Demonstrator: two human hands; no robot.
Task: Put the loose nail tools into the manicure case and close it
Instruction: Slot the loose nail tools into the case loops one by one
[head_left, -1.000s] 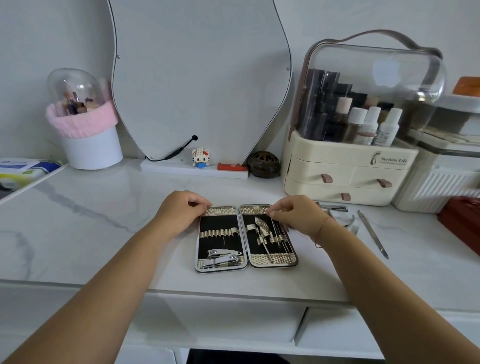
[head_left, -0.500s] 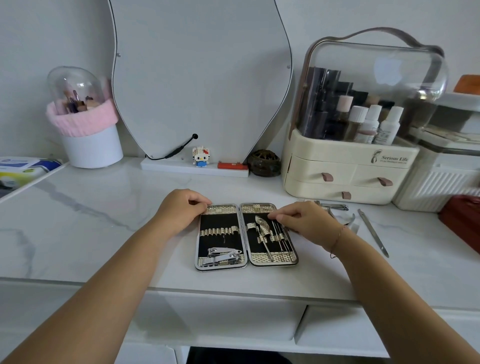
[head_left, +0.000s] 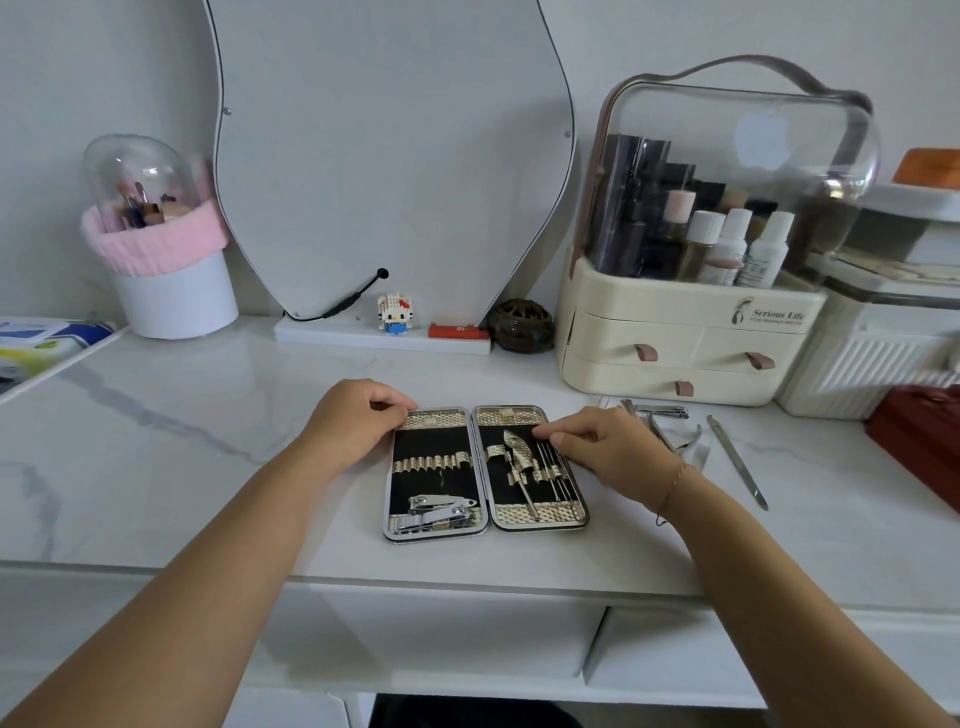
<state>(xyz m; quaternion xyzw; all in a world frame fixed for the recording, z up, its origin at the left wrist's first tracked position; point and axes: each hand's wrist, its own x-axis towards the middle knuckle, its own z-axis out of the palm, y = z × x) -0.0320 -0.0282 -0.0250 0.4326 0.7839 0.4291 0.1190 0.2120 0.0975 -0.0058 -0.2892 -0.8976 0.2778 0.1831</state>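
The manicure case (head_left: 434, 535) is lying open at frame centre, the left hand (head_left: 353, 421) gripping its corner with curled fingers, while the right hand (head_left: 613, 452), edging rightward, is pinching a thin tool (head_left: 551, 480) home, so loose nail tools (head_left: 665, 413) are still waiting at right.

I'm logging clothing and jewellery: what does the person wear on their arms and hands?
Both forearms are bare, no sleeves in view. A thin reddish bracelet circles the right wrist; the left hand and right hand show no rings.
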